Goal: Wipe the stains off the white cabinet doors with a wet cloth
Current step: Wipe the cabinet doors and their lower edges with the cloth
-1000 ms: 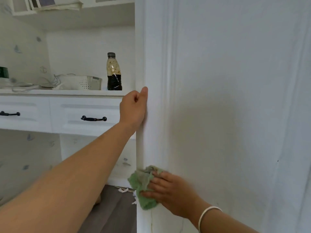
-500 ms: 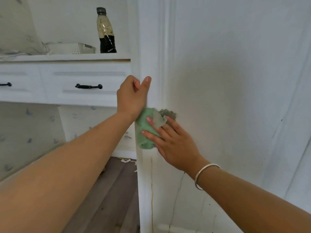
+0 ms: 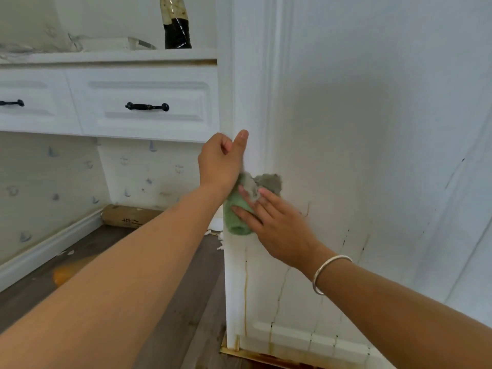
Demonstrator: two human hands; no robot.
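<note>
Green cloth (image 3: 235, 209), soiled grey at its upper end, lies flat against the white cabinet door (image 3: 359, 129) near the door's left edge. Its long axis is roughly upright, leaning slightly right at the top. The right hand (image 3: 279, 227) presses it with straight, slightly spread fingers (image 3: 247, 211). Just above, the left hand (image 3: 218, 163) curls round that edge, thumb (image 3: 241, 142) pointing up. Brown streaks (image 3: 245, 288) run down the door below.

On the white surface (image 3: 114, 56), a bottle (image 3: 177, 25) of dark liquid near a white basket (image 3: 114, 43), below them two white drawers (image 3: 149, 86) with black handles (image 3: 147, 106), and lower down patterned wallpaper (image 3: 48, 177), a white baseboard (image 3: 50, 246) and a brown cardboard roll (image 3: 127, 215) lying on the dark wood floor (image 3: 186, 315).
</note>
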